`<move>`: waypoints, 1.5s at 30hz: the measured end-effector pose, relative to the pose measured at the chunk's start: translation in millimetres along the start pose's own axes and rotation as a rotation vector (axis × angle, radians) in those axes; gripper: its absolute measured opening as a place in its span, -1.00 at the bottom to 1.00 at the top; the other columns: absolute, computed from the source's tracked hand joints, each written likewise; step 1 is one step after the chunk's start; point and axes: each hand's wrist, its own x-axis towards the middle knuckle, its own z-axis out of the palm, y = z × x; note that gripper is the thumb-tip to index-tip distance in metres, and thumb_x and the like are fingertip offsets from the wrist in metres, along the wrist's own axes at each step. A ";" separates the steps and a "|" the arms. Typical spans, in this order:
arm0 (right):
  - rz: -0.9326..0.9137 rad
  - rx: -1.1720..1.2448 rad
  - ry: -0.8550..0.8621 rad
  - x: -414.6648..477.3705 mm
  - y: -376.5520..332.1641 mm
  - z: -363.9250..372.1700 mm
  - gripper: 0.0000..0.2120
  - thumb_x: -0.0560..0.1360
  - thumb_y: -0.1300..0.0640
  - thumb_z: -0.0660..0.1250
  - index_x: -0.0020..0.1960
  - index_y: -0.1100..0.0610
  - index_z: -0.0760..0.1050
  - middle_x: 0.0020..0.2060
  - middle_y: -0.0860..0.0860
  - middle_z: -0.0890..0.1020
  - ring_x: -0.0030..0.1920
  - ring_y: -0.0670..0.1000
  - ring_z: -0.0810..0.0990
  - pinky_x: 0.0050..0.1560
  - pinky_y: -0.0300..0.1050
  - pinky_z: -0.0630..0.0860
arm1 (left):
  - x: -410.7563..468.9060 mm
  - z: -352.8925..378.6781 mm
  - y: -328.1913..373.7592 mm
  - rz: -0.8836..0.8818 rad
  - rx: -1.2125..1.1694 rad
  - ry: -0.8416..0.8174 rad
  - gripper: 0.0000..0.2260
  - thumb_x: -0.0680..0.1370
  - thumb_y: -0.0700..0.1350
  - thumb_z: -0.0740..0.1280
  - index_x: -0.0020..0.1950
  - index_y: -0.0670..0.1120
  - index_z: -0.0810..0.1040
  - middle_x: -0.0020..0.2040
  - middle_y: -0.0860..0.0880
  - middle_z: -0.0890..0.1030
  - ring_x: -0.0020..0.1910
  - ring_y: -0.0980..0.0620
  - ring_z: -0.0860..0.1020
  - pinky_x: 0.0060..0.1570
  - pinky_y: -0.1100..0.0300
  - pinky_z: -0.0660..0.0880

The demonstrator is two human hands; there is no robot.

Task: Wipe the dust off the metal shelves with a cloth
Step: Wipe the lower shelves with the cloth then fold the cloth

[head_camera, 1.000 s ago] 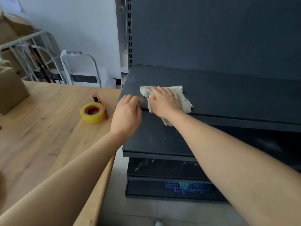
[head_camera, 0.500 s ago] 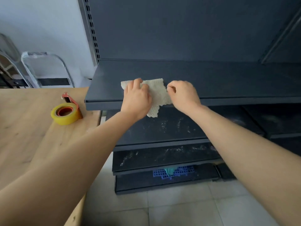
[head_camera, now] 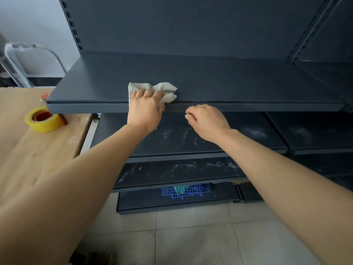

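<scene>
Now the left hand (head_camera: pixel 146 109) presses down on a pale ribbed cloth (head_camera: pixel 165 90), fingers spread over its near part and holding it against the top shelf (head_camera: pixel 238 83) of a dark metal rack. The cloth lies bunched at the near edge of that shelf, a little left of the middle, with one corner hanging over the front lip under the palm. The right hand (head_camera: pixel 207 122) hovers just to the right, in front of the lip, fingers loosely curled and holding nothing; it does not touch the cloth. Below, the lower shelves (head_camera: pixel 177 136) show white streaks of dust. A blue plastic grid (head_camera: pixel 193 191) sits on the lowest one. To the left stands a wooden desk (head_camera: pixel 28 150) with a yellow roll of tape (head_camera: pixel 44 119) near the rack. Pale floor tiles (head_camera: pixel 191 236) fill the near ground.
</scene>
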 end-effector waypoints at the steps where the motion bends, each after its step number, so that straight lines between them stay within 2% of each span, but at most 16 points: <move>1: -0.020 0.005 -0.013 -3.0 3.7 3.0 -0.71 0.64 0.08 0.09 0.08 0.18 0.55 -0.03 0.07 0.63 0.00 0.11 0.54 -0.02 0.06 0.50 | -3.3 -1.3 4.8 0.017 -0.035 0.042 -0.71 0.49 -0.18 0.26 0.21 -0.13 0.51 0.08 -0.18 0.58 0.09 -0.26 0.46 0.18 -0.05 0.31; 3: -0.063 0.018 -0.037 -7.9 9.3 11.3 -0.71 0.64 0.08 0.09 0.10 0.17 0.55 -0.03 0.07 0.63 0.01 0.12 0.55 -0.02 0.06 0.51 | -16.0 -4.4 12.6 0.053 -0.046 0.121 -0.69 0.42 -0.29 0.29 0.15 -0.12 0.54 0.01 -0.16 0.60 0.02 -0.24 0.49 0.03 -0.03 0.41; 5: -0.100 0.031 -0.068 -11.2 12.8 21.0 -0.71 0.64 0.07 0.10 0.10 0.18 0.55 -0.04 0.08 0.63 -0.01 0.13 0.56 -0.03 0.06 0.51 | -34.2 -2.1 16.2 0.093 0.011 0.170 -0.68 0.38 -0.31 0.29 0.11 -0.10 0.56 0.05 -0.13 0.60 0.04 -0.21 0.51 -0.06 -0.02 0.45; 9: -0.134 0.064 -0.133 -12.8 10.4 46.3 -0.71 0.64 0.07 0.11 0.16 0.18 0.54 0.03 0.10 0.63 0.05 0.13 0.54 0.01 0.05 0.50 | -80.1 20.5 6.0 0.079 0.062 0.062 -0.69 0.41 -0.24 0.22 0.12 -0.10 0.55 0.16 -0.13 0.57 0.13 -0.21 0.50 -0.07 -0.06 0.48; 12: -0.168 0.093 -0.195 -9.7 -2.4 71.9 -0.71 0.64 0.08 0.11 0.20 0.18 0.51 0.10 0.10 0.60 0.11 0.12 0.51 0.06 0.05 0.47 | -112.3 42.7 -14.9 -0.117 -0.008 -0.052 -0.64 0.39 -0.33 0.30 0.16 -0.10 0.54 0.20 -0.14 0.54 0.14 -0.24 0.49 0.00 -0.09 0.47; 14: -0.198 0.095 -0.237 -5.6 -13.1 89.3 -0.70 0.63 0.09 0.12 0.25 0.18 0.48 0.18 0.09 0.57 0.18 0.12 0.48 0.13 0.04 0.44 | -125.5 55.7 -32.4 -0.241 -0.040 -0.092 -0.61 0.42 -0.34 0.28 0.21 -0.09 0.51 0.24 -0.12 0.51 0.15 -0.24 0.47 0.04 -0.06 0.45; 17: -0.222 0.091 -0.258 4.3 -26.5 117.2 -0.68 0.63 0.09 0.12 0.29 0.20 0.44 0.28 0.09 0.51 0.28 0.12 0.42 0.24 0.02 0.37 | -130.4 73.6 -58.6 -0.378 -0.066 -0.100 -0.61 0.45 -0.33 0.24 0.26 -0.11 0.48 0.27 -0.11 0.47 0.14 -0.22 0.45 0.06 -0.03 0.42; 20: -0.222 0.081 -0.252 16.2 -37.6 149.8 -0.68 0.63 0.08 0.12 0.29 0.21 0.42 0.28 0.09 0.49 0.29 0.12 0.40 0.24 -0.01 0.35 | -127.9 93.9 -86.8 -0.457 -0.047 -0.056 -0.61 0.45 -0.32 0.24 0.27 -0.13 0.46 0.27 -0.14 0.46 0.14 -0.25 0.43 0.08 -0.07 0.39; 24: -0.213 0.077 -0.251 36.1 -48.1 194.2 -0.62 0.63 0.03 0.13 0.37 0.21 0.34 0.35 0.07 0.41 0.35 0.11 0.33 0.31 -0.02 0.29 | -123.0 121.5 -131.6 -0.501 0.067 0.016 -0.62 0.44 -0.31 0.24 0.24 -0.11 0.46 0.28 -0.16 0.44 0.17 -0.26 0.38 0.27 -0.12 0.21; 26: -0.194 0.083 -0.257 45.0 -53.1 213.5 -0.59 0.63 0.02 0.13 0.41 0.20 0.30 0.38 0.06 0.37 0.37 0.11 0.30 0.32 -0.02 0.28 | -118.0 136.4 -152.0 -0.553 0.095 -0.019 -0.63 0.48 -0.26 0.23 0.28 -0.08 0.41 0.34 -0.16 0.37 0.27 -0.25 0.31 0.36 -0.15 0.10; 28: -0.177 0.098 -0.268 52.3 -57.3 229.7 -0.57 0.63 0.02 0.14 0.42 0.20 0.28 0.39 0.06 0.36 0.38 0.10 0.29 0.33 -0.02 0.28 | -111.4 154.1 -165.0 -0.609 0.059 -0.190 -0.61 0.55 -0.08 0.18 0.39 0.02 0.29 0.45 -0.15 0.22 0.41 -0.23 0.13 0.40 -0.21 -0.06; 30: -0.162 0.107 -0.280 57.9 -58.8 241.4 -0.58 0.63 0.02 0.14 0.41 0.21 0.29 0.38 0.06 0.37 0.37 0.10 0.30 0.32 -0.02 0.29 | -104.8 172.1 -168.1 -0.644 0.013 -0.433 -0.54 0.57 0.18 0.03 0.46 0.17 0.10 0.54 -0.07 0.00 0.49 -0.20 -0.13 0.39 -0.19 -0.27; 32: -0.140 0.110 -0.291 61.2 -56.6 248.3 -0.58 0.63 0.03 0.15 0.40 0.22 0.30 0.37 0.08 0.38 0.37 0.10 0.30 0.33 -0.02 0.29 | -95.8 184.3 -161.4 -0.627 -0.040 -0.545 -0.51 0.55 0.28 -0.10 0.47 0.24 0.01 0.54 0.01 -0.12 0.48 -0.14 -0.26 0.36 -0.13 -0.37; 35: -0.095 0.099 -0.299 60.4 -49.7 251.1 -0.57 0.62 0.03 0.16 0.40 0.23 0.31 0.38 0.10 0.38 0.38 0.11 0.30 0.34 -0.02 0.28 | -86.2 193.8 -137.7 -0.489 -0.043 -0.565 -0.57 0.59 0.19 -0.19 0.47 0.25 -0.05 0.54 0.03 -0.14 0.48 -0.09 -0.27 0.39 -0.11 -0.36; 40: -0.020 0.056 -0.309 52.8 -35.9 247.0 -0.52 0.62 0.01 0.16 0.45 0.23 0.24 0.41 0.09 0.34 0.41 0.10 0.28 0.35 -0.02 0.27 | -86.8 204.6 -106.4 -0.354 -0.025 -0.572 -0.58 0.61 0.13 -0.18 0.47 0.23 -0.11 0.53 0.07 -0.13 0.49 -0.06 -0.24 0.41 -0.07 -0.33; 45: 0.005 0.055 -0.343 50.7 -37.3 245.1 -0.49 0.62 -0.04 0.16 0.45 0.22 0.23 0.41 0.10 0.34 0.41 0.11 0.27 0.35 -0.01 0.27 | -94.2 197.6 -122.8 -0.317 -0.028 -0.552 -0.57 0.60 0.17 -0.15 0.47 0.23 -0.07 0.53 0.12 -0.06 0.50 -0.01 -0.19 0.43 -0.01 -0.28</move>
